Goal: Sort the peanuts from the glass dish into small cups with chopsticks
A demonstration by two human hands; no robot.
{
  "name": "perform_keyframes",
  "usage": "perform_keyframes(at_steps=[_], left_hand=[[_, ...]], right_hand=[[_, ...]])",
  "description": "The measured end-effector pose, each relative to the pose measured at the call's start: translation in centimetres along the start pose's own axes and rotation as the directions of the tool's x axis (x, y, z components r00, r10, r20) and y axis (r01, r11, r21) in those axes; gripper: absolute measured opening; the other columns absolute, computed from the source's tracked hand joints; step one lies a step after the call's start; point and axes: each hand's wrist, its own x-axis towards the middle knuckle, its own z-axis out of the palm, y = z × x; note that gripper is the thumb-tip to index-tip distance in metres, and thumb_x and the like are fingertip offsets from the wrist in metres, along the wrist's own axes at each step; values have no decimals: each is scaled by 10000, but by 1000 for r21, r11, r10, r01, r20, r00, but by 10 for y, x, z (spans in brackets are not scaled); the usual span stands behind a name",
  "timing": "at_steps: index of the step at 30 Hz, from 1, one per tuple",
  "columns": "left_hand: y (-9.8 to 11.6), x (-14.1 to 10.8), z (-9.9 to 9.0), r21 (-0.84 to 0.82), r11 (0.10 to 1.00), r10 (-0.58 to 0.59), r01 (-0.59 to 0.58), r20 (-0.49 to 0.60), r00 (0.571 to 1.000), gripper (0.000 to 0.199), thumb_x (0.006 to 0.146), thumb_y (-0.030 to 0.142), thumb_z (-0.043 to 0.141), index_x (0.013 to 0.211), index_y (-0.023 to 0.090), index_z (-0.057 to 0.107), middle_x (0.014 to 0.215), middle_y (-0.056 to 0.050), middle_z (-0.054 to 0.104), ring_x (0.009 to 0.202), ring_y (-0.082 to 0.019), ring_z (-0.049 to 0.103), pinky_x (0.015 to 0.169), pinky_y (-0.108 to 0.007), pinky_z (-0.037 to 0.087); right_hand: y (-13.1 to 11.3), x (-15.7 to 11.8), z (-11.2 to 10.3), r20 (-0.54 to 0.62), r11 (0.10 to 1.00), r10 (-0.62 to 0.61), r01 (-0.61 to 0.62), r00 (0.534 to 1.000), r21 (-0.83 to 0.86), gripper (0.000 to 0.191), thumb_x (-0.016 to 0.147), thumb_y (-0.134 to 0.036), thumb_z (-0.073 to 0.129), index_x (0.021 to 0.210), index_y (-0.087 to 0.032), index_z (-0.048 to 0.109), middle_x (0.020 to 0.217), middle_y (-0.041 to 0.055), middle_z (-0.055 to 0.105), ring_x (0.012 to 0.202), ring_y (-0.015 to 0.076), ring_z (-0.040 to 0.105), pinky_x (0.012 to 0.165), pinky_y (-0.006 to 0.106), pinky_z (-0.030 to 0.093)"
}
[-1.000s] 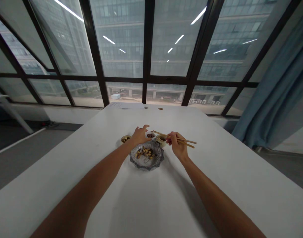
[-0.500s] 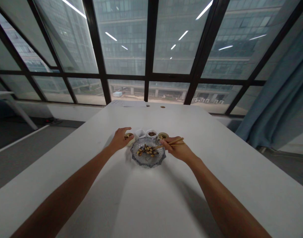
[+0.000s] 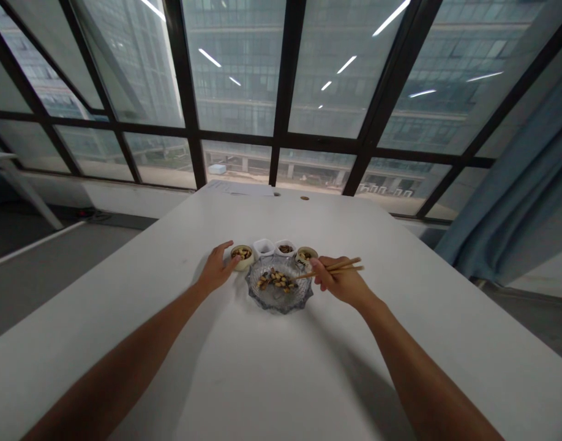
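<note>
A scalloped glass bowl [image 3: 281,304] holds a heap of mixed nuts or seeds [image 3: 277,280], some tan and some dark. My right hand [image 3: 340,282] grips a pair of wooden chopsticks [image 3: 343,267], whose tips reach over the bowl's right side. Fingers apart, my left hand [image 3: 218,267] is beside a small cream cup [image 3: 244,263] with nuts in it; the thumb is at the cup's near side. Behind the glass bowl stand a white dish [image 3: 263,246], a second white dish [image 3: 285,244] with dark pieces, and a patterned cup [image 3: 307,254] partly behind my right hand.
Everything stands on a long white table [image 3: 272,380]. Papers [image 3: 244,188] and a small round brown object [image 3: 304,198] lie at its far end by the window. A blue curtain [image 3: 515,165] hangs at the right, and another table [image 3: 19,177] is at the far left.
My left hand has drawn back left from around the cream cup, and its fingers are off the rim. My right hand has shifted right, pulling the chopsticks toward the bowl's right edge.
</note>
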Motion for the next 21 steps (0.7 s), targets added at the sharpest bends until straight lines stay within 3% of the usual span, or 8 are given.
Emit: perform_keyframes(at_steps=[7,11,14,17,21], left_hand=[[2,-1,4,-44,999,-16,18,44,999,555,883,550,484,1285,169,509,1302,-136,619,1226,-267,580,1087,-453,437],[5,-2,3,-62,997,-30,35,74,997,573,870,559,503,1288,167,499,1293,-137,622,1207,-264,591,1066,-447,453],[5,-3,4,-58,997,-43,48,79,996,628,815,561,585,1301,178,486,1306,-132,614,1212,-270,591,1047,-442,470],[5,-4,5,-64,997,-44,49,80,996,652,776,540,642,1306,197,482,1309,-121,615,1211,-270,595,1038,-439,479],[4,-4,6,-81,995,-43,51,93,995,666,769,521,660,1321,203,466,1318,-122,611,1222,-273,589,1048,-448,472]], right_hand=[[20,1,-3,-149,944,209,-159,967,288,624,775,-770,571,666,-160,641,496,36,636,350,122,557,323,207,414],[19,3,-3,-247,902,269,-154,931,402,620,755,-760,608,665,-147,645,474,44,630,329,125,546,302,206,395],[19,8,-3,-327,807,355,-111,876,580,594,762,-742,619,642,-160,614,460,45,621,313,131,527,289,224,391],[24,12,-4,-297,701,431,-109,852,705,563,757,-718,640,635,-170,594,455,43,615,312,132,519,280,225,375],[28,14,-5,-269,656,481,-138,835,742,555,759,-707,638,635,-168,594,460,46,616,311,122,502,281,220,352]])
